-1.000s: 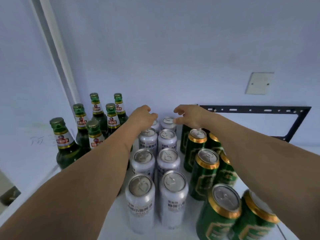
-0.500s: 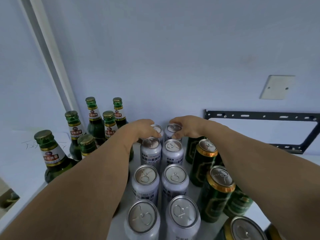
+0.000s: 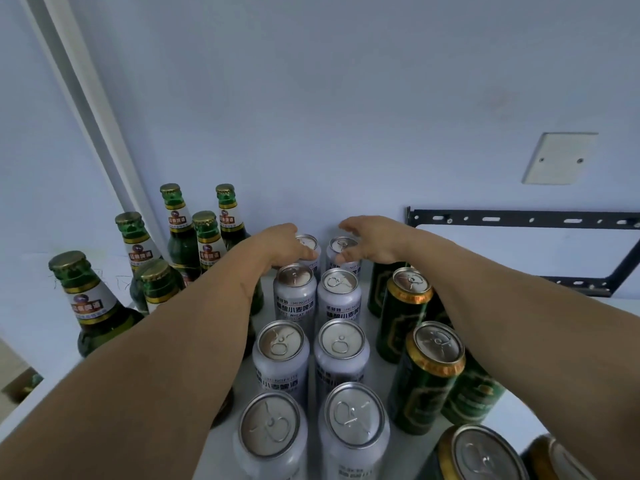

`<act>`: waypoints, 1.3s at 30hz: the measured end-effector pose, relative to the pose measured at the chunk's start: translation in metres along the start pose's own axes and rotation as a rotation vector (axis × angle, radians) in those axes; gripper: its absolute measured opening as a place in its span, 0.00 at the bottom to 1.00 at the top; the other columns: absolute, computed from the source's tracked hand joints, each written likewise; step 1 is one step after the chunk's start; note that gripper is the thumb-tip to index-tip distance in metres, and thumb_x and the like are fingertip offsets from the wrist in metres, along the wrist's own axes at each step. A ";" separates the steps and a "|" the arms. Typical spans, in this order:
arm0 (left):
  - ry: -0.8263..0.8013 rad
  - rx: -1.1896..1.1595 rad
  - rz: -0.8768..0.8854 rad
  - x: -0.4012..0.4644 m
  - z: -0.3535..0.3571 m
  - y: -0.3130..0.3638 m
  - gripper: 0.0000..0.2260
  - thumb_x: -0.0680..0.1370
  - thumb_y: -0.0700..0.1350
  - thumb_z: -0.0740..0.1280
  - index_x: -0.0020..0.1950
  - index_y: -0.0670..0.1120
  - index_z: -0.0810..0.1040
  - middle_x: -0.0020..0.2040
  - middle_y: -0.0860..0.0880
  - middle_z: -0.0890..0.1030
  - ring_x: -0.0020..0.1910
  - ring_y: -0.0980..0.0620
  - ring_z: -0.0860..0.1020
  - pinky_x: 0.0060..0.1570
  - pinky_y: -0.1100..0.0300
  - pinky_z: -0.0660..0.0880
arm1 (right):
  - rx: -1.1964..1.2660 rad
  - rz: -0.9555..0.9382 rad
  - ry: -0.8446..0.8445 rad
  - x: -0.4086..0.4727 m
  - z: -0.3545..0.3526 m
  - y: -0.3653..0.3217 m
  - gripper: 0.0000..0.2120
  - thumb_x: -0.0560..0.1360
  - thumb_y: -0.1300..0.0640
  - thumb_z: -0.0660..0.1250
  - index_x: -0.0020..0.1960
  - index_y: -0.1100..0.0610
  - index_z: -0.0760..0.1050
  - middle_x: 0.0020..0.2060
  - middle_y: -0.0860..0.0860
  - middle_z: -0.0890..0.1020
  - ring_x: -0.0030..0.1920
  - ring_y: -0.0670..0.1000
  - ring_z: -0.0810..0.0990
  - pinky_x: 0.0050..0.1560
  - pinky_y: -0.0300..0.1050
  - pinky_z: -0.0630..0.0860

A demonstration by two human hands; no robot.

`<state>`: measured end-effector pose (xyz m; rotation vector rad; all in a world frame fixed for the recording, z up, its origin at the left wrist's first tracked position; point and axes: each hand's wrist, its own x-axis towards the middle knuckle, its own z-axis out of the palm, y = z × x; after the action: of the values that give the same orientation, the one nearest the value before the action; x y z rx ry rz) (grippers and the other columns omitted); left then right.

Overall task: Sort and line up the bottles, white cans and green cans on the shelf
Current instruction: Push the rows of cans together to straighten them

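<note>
Eight white cans stand in two columns down the middle of the white shelf (image 3: pixel 530 407). My left hand (image 3: pixel 277 247) curls round the back-left white can (image 3: pixel 308 244). My right hand (image 3: pixel 372 239) arches over the back-right white can (image 3: pixel 341 249), thumb on its front. Several green bottles (image 3: pixel 180 237) with gold caps cluster at the left, partly behind my left forearm. Green cans with gold rims (image 3: pixel 429 372) stand in a double column at the right, some hidden under my right forearm.
The pale wall rises directly behind the back cans. A black metal bracket (image 3: pixel 519 216) and a white blank plate (image 3: pixel 559 157) are fixed to the wall at the right. A white vertical strip (image 3: pixel 100 133) runs up the corner at the left.
Both hands came down from above the rear cans and closed on the two back white cans. The view has dipped and moved nearer to the shelf.
</note>
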<state>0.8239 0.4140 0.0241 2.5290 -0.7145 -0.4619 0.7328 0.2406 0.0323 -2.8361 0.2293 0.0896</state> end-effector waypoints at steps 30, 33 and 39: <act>-0.053 0.163 0.124 -0.137 0.003 -0.023 0.31 0.77 0.62 0.65 0.76 0.49 0.65 0.73 0.47 0.70 0.67 0.49 0.70 0.61 0.59 0.66 | -0.119 -0.166 -0.122 -0.114 0.001 -0.056 0.31 0.71 0.35 0.70 0.68 0.49 0.72 0.59 0.45 0.79 0.58 0.48 0.77 0.61 0.47 0.73; -0.154 0.095 0.127 -0.153 0.010 -0.031 0.29 0.75 0.62 0.68 0.74 0.53 0.68 0.71 0.51 0.72 0.66 0.51 0.72 0.62 0.60 0.67 | -0.129 -0.187 -0.244 -0.125 0.009 -0.063 0.33 0.70 0.34 0.70 0.70 0.48 0.70 0.61 0.44 0.78 0.58 0.47 0.77 0.61 0.44 0.73; -0.109 -0.077 0.121 -0.155 0.020 -0.038 0.17 0.73 0.59 0.72 0.57 0.52 0.78 0.51 0.52 0.80 0.50 0.52 0.79 0.55 0.52 0.78 | -0.151 -0.161 -0.205 -0.127 0.021 -0.064 0.29 0.69 0.34 0.71 0.62 0.50 0.74 0.49 0.46 0.80 0.48 0.47 0.77 0.50 0.47 0.76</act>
<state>0.7052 0.5225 0.0168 2.3876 -0.8675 -0.5766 0.6179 0.3258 0.0411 -2.9534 -0.0528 0.3748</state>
